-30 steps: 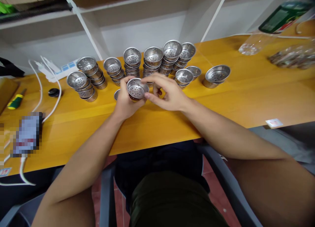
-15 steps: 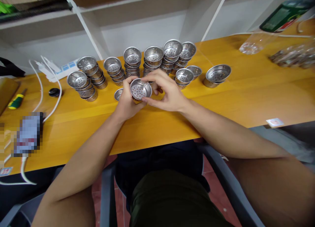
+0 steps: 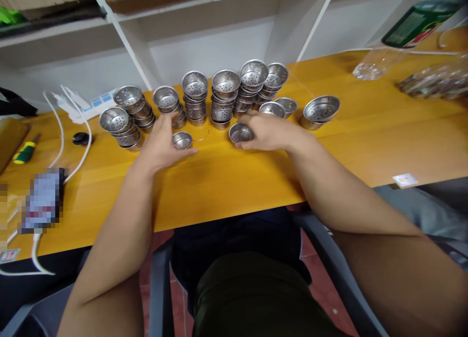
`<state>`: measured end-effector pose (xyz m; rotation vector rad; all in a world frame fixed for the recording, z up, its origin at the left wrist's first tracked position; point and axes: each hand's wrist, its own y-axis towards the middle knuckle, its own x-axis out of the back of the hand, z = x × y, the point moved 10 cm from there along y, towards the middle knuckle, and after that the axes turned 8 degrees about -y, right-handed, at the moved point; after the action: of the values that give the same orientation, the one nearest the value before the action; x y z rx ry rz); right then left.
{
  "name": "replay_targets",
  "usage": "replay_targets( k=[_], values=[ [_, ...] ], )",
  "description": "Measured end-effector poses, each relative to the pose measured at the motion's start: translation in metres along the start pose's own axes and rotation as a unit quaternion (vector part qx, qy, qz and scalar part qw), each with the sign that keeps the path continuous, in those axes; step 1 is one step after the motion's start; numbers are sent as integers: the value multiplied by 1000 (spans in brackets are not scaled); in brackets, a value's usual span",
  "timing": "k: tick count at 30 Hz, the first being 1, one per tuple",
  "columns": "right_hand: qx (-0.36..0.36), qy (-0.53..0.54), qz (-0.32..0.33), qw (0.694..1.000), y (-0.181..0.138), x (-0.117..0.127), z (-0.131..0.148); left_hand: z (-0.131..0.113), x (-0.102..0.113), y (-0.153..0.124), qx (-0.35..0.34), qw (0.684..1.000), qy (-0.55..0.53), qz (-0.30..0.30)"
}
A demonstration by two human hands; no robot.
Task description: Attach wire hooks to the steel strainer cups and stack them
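Observation:
My right hand (image 3: 268, 131) grips a small perforated metal cup (image 3: 241, 133) by its right side, down at the tabletop. My left hand (image 3: 159, 144) is open, with thumb and fingers spread around another small perforated cup (image 3: 182, 140); whether it touches the cup I cannot tell. Between the two cups a thin curved wire (image 3: 202, 138) lies on the table. Behind my hands stand stacks of similar cups, among them a middle stack (image 3: 195, 100), one to its right (image 3: 225, 95) and one behind my left fingers (image 3: 166, 100).
A wide metal cup (image 3: 321, 110) stands to the right on the wooden table (image 3: 226, 190). Farther right are a plastic bottle (image 3: 413, 29) and a clear bag (image 3: 435, 81). At left lie a phone (image 3: 42, 200), white cables, a black cap (image 3: 80, 138) and a screwdriver (image 3: 25, 150).
My hands have moved apart. The cup they held together is lower and farther right, in my right hand alone. My left hand has let go and moved left to the other small cup.

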<state>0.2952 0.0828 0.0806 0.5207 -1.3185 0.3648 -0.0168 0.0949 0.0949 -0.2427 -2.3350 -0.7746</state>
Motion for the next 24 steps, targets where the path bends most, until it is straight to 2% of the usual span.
replay_targets(
  k=[3,5,9,12,14,16,18,21,24],
  values=[
    [-19,-15,27,999,-2,-11,-5,29,-3,-9,86,994,46,43],
    [-7,-25,9,1000,-4,-7,7,33,-7,-10,95,993,43,54],
    [48,-30,-61,996,-2,6,58,10,2,1,7,1000,-17,-15],
    [112,-10,-34,993,11,-20,100,-8,11,8,-65,994,-56,-72],
    [127,-17,-4,992,22,-43,114,-14,13,10,-86,990,-62,-92],
    [127,-34,29,991,30,-58,117,-17,14,10,-90,989,-58,-101],
    [127,-48,65,989,32,-61,114,-20,15,10,-91,989,-52,-106],
    [121,-41,104,986,26,-46,105,-28,15,7,-107,986,-49,-116],
    [75,-31,138,987,19,-29,93,-40,12,4,-120,983,-53,-128]
  ],
)
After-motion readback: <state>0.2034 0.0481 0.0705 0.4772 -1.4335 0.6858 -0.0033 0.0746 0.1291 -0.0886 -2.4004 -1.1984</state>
